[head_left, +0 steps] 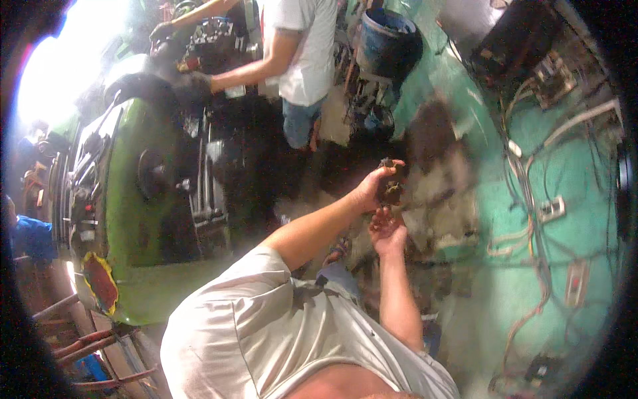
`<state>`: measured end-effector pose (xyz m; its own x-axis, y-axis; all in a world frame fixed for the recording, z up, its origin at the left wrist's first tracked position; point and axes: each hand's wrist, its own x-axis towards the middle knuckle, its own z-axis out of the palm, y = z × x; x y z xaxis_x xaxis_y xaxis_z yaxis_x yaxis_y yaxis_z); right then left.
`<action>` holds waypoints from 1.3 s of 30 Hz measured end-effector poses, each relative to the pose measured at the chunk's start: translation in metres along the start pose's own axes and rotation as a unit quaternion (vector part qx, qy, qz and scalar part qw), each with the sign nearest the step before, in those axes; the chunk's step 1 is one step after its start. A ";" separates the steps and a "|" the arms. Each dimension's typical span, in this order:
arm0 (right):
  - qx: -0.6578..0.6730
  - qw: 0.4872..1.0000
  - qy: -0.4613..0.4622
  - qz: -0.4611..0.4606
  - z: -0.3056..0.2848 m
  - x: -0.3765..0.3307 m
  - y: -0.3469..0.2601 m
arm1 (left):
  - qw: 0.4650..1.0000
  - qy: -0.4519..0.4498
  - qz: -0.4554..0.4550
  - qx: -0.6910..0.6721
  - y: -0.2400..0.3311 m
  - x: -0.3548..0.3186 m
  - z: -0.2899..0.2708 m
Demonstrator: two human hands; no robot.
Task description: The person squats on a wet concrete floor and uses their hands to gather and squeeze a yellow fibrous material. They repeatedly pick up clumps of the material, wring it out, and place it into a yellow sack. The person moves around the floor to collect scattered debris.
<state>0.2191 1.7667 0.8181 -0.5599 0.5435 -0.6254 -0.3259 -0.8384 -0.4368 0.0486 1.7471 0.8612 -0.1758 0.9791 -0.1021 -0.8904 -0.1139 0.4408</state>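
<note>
My left hand [371, 191] is raised in the middle of the view, with its fingers closed around a small dark greasy metal part [391, 189]. My right hand [387, 231] sits just beneath it, palm showing and fingers spread, the fingertips reaching up to the underside of the part. Whether they grip it is hard to tell through the blur. Both my forearms rise from my pale shirt [266, 326] at the lower edge.
A green machine body [133, 219] fills the left side. Another person in a white shirt [306, 46] works with both hands on a dark engine [212, 40] at the top. A blue barrel [385, 40] stands behind. A teal wall [565, 166] carries loose wires and switches.
</note>
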 end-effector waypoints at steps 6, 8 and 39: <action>0.020 0.999 -0.045 -0.012 0.042 0.088 -0.117 | 0.997 0.054 0.055 -0.007 0.083 0.139 -0.015; -0.021 0.997 -0.061 -0.031 0.031 0.119 -0.167 | 0.998 0.047 0.021 -0.043 0.108 0.193 -0.024; -0.297 0.897 0.304 -0.122 0.054 0.213 -0.295 | 0.902 0.159 0.400 -0.017 0.635 0.479 -0.229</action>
<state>0.1550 2.1273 0.8484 0.0505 0.7807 -0.6229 0.1830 -0.6204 -0.7627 -0.6971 2.1053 0.8883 -0.8749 0.4842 -0.0151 -0.4359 -0.7734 0.4602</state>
